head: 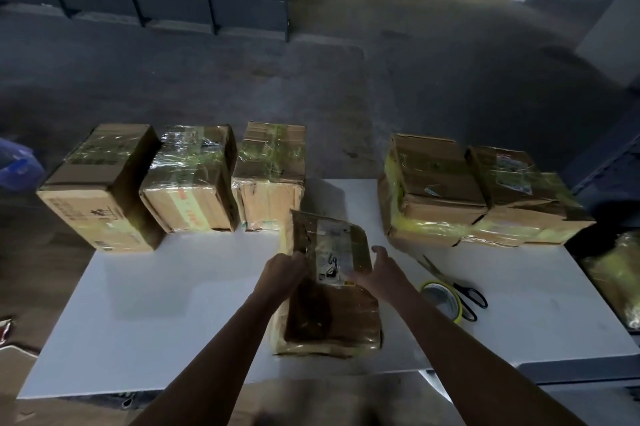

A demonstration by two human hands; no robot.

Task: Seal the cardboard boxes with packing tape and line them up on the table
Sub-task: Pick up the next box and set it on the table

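Taped box [329, 290] at mid-table, both hands on it.
White table [173, 304]. The left hand [284, 273] curls its fingers round the box's left edge; the right hand [379, 269] lays straight fingers on its right side. Tape roll [441, 299] and scissors [469, 297] right of box. Row of boxes [190, 179] behind it, dim concrete floor [346, 79] beyond.

The worktop [180, 304] is white. The boxes [436, 183] are brown cardboard, streaked with glossy yellowish tape [426, 221]. Black scrawl on a pale label [330, 242] is borne by the nearest box [332, 307] at 6 o'clock; red print is seen on the box at 10 o'clock [190, 183]. At 4 o'clock, a yellow-rimmed tape roll [441, 301] and black-handled scissors [471, 299] are seen.
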